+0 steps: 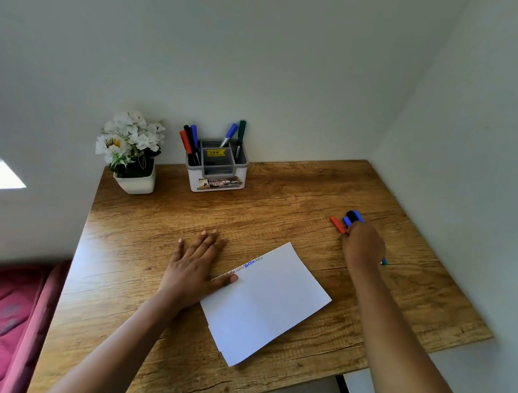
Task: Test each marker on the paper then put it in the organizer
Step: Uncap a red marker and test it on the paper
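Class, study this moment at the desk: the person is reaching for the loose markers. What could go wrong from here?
1. The right hand covers several markers lying close together; grabbing one may roll the others toward the desk edge.
2. The left hand pins only one corner of the paper, so it may swivel during testing.
3. The organizer already holds upright markers; another could knock them.

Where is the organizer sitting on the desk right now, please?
In the head view, the organizer stands at the desk's far edge against the wall, left of centre, just right of the flower pot.
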